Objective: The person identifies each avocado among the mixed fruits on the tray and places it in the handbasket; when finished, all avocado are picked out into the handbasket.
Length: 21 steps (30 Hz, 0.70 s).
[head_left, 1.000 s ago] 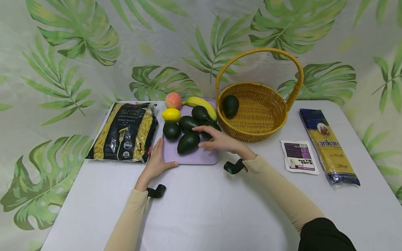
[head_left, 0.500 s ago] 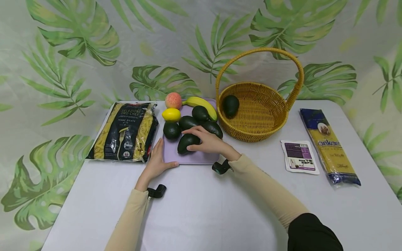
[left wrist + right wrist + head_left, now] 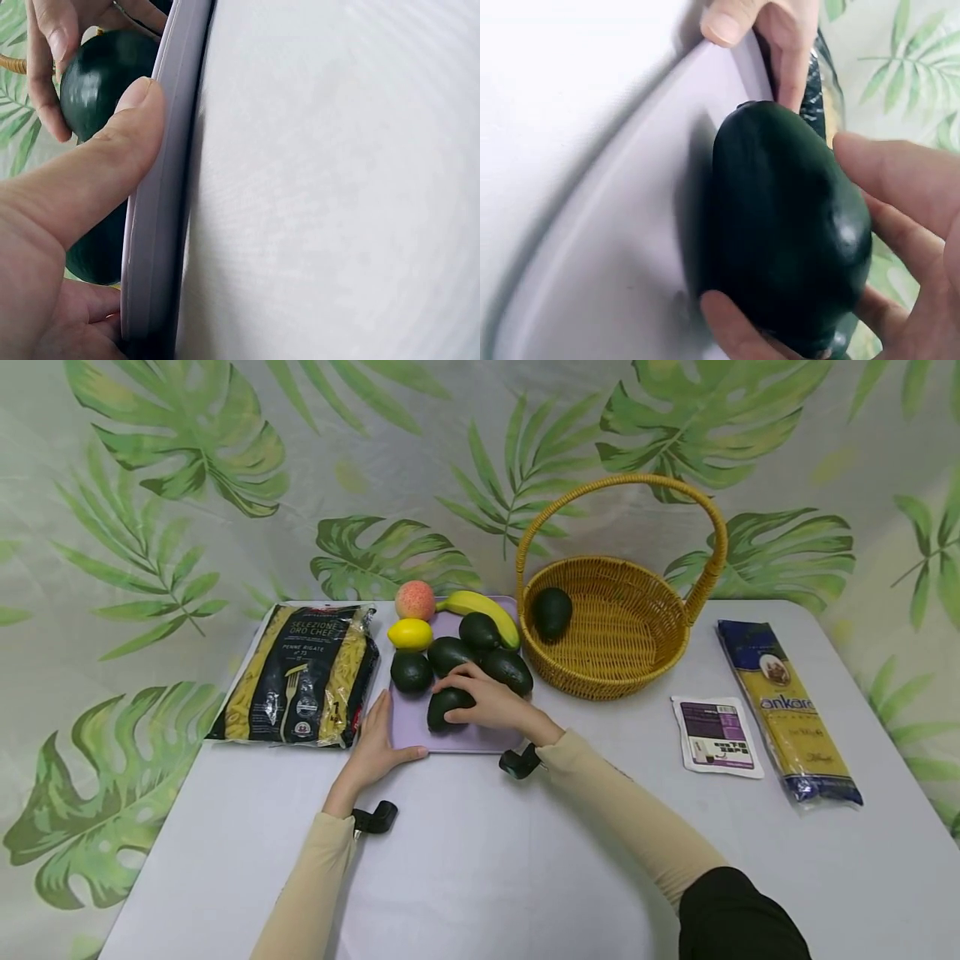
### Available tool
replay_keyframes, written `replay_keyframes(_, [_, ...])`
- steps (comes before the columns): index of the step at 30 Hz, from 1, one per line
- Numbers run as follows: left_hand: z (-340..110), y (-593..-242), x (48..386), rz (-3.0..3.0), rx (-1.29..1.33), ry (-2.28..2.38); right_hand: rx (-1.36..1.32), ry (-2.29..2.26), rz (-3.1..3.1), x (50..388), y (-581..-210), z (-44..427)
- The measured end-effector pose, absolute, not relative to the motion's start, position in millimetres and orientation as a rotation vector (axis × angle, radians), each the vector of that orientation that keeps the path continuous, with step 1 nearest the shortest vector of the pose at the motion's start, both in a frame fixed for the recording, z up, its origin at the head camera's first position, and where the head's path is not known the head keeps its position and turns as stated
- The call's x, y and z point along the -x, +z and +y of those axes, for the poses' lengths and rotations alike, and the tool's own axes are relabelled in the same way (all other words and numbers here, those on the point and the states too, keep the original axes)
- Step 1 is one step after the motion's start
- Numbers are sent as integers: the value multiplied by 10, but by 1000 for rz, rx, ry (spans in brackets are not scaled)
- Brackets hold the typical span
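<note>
On the lilac tray [image 3: 408, 739] several dark green avocados lie close together. My right hand [image 3: 495, 700] grips the front avocado [image 3: 447, 710] from above, thumb on the near side and fingers over the far side. The right wrist view shows that avocado [image 3: 780, 217] between thumb and fingertips, close to the tray surface; whether it touches the tray I cannot tell. My left hand [image 3: 375, 747] rests at the tray's front left corner, fingers straight along the left side. In the left wrist view its thumb [image 3: 112, 154] lies against the tray rim [image 3: 161, 187].
Behind the avocados are a lemon [image 3: 410, 634], a peach [image 3: 415, 601] and a banana [image 3: 480, 610]. A wicker basket [image 3: 622, 672] with one avocado [image 3: 552, 613] stands right of the tray. Penne [image 3: 294, 675] lies left; a white-purple packet [image 3: 717, 737] and a pasta pack [image 3: 787, 710] lie right.
My right hand has moved left from above the tray's right side and taken hold of the front avocado, which has shifted slightly. The left hand has stayed at the tray corner.
</note>
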<state>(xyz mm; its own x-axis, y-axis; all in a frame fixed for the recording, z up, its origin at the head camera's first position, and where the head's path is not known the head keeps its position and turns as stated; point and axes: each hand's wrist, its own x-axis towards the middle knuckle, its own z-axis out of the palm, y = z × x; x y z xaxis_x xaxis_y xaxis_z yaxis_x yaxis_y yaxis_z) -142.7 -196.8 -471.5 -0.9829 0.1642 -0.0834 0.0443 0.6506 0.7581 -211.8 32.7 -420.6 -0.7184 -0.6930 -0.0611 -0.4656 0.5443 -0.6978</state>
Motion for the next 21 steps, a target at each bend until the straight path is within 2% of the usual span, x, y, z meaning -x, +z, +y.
replay_keyframes(11, [-1969, -4723, 1425, 2725, -177, 1258, 1067, -1259, 2260, 2082, -4093, 489])
replay_keyframes(17, [-1974, -4734, 1435, 2736, -174, 1246, 1084, -1348, 2197, 2121, -3930, 774])
replay_keyframes(21, [-1972, -4741, 1436, 2738, -168, 1234, 1003, -1423, 2188, 2166, -3864, 1031])
